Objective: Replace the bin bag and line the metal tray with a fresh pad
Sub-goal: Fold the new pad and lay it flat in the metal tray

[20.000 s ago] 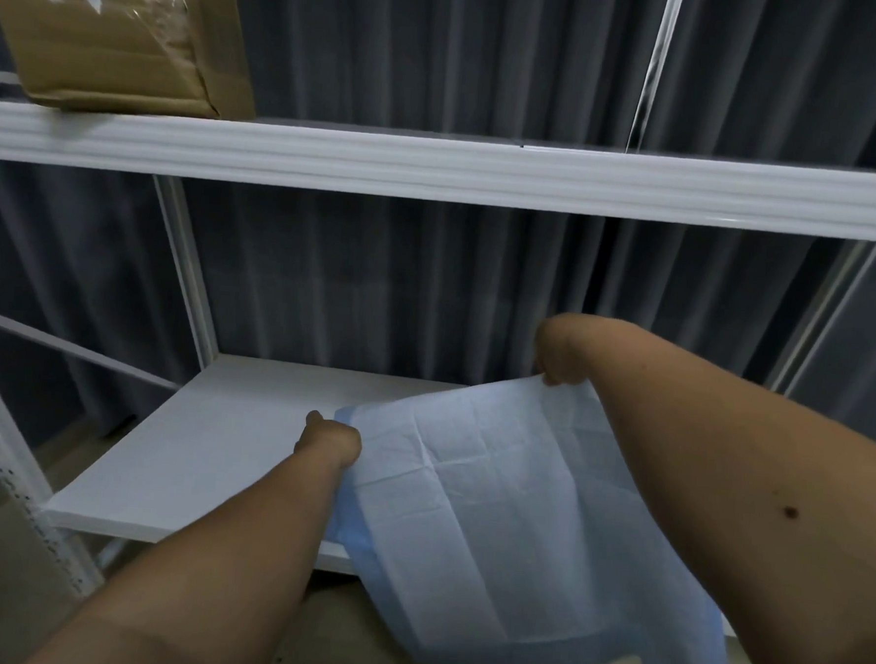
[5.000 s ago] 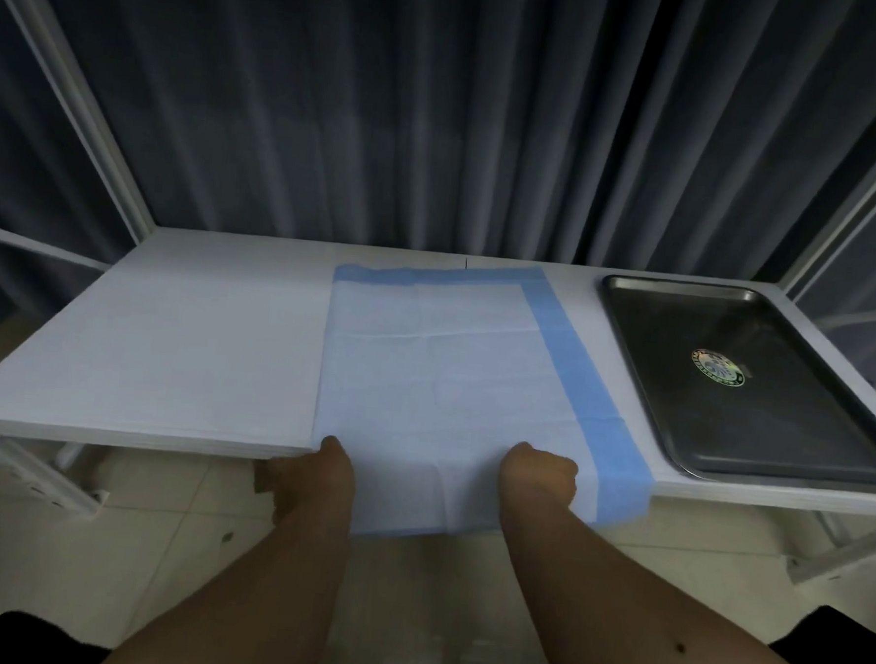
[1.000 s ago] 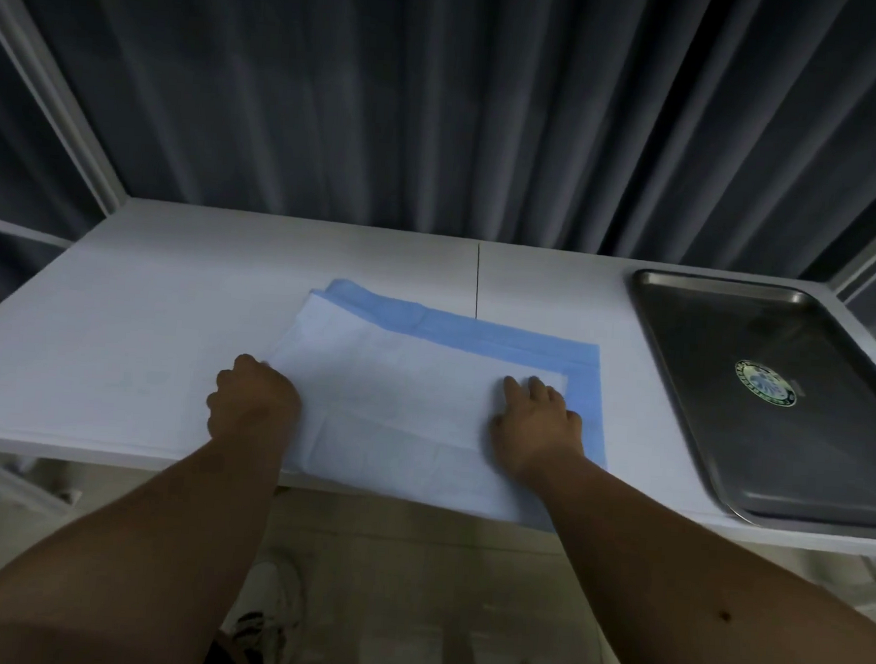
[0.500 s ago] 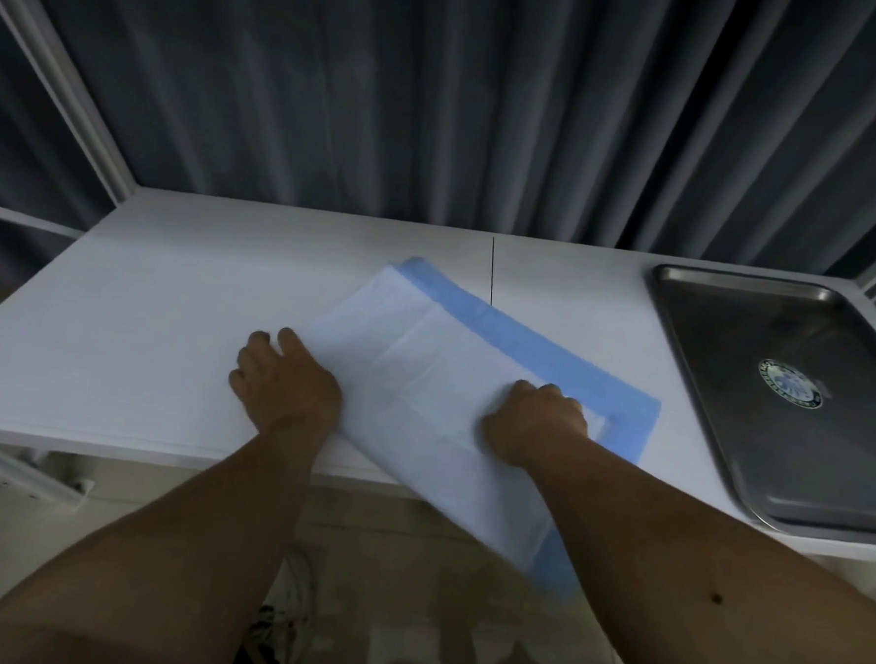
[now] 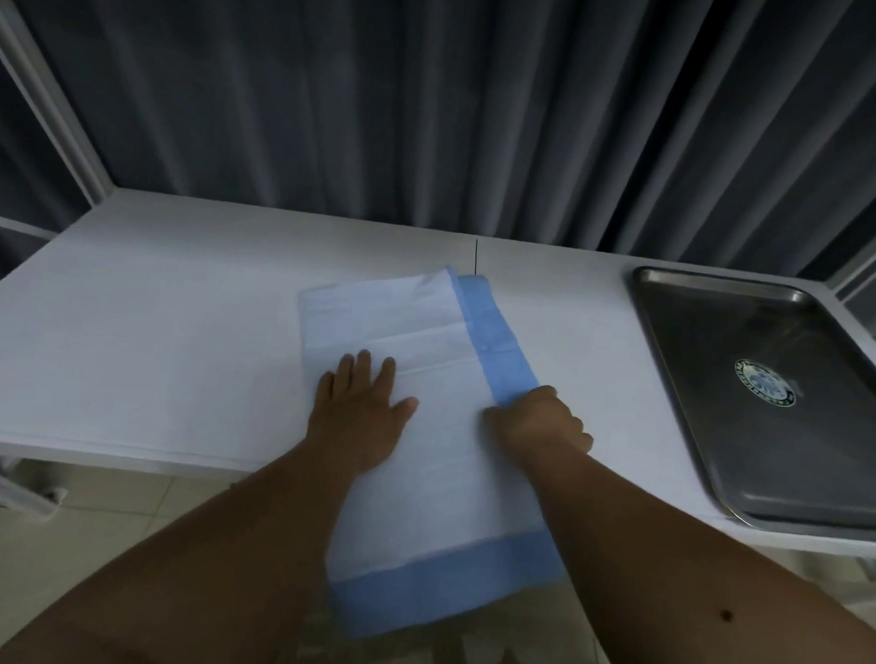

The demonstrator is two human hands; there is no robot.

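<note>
A folded pale-blue pad (image 5: 416, 325) with a darker blue border lies lengthwise on the white shelf (image 5: 168, 346), its near end hanging over the front edge. My left hand (image 5: 359, 404) presses flat on the pad's left half, fingers straight. My right hand (image 5: 538, 420) has its fingers curled at the pad's right blue border and grips that edge. The bare metal tray (image 5: 719, 400), with a round sticker in its middle, sits at the right end of the shelf, apart from the pad. No bin or bin bag is in view.
Dark pleated curtains (image 5: 440, 101) hang behind the shelf. White rack uprights (image 5: 45, 97) stand at the back left and right. The tiled floor (image 5: 106, 517) shows below the shelf's front edge.
The pad has swung from lying diagonally to lying lengthwise, its near end now over the front edge. My left hand moved onto the pad and flattened; my right hand shifted to its right border.
</note>
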